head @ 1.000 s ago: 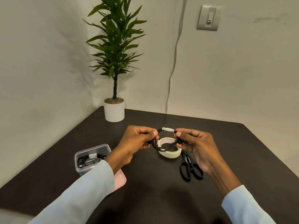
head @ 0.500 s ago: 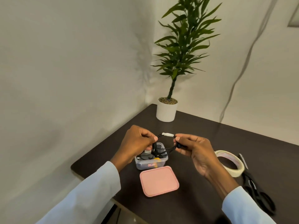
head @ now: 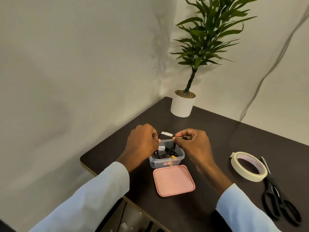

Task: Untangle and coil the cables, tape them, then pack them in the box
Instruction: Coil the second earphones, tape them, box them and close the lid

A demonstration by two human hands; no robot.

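A small clear plastic box [head: 167,162] stands on the dark table near its left edge, with black coiled cables and white tape inside. Both hands hold a coiled black cable [head: 167,152] taped white at the top, right over the box's opening, its lower loop dipping inside. My left hand [head: 142,143] pinches the coil's left side. My right hand [head: 192,144] pinches its right side. The box's pink lid [head: 173,180] lies flat just in front of the box.
A roll of masking tape [head: 247,166] lies on the table to the right, black scissors [head: 277,200] just beyond it. A potted plant [head: 183,105] stands in the back corner. The table's left edge [head: 83,162] is near the box. A grey cord [head: 257,91] hangs down the wall.
The view swung left and the hands carried the coiled cable from above the tape roll to over the box, then lowered it into the opening.
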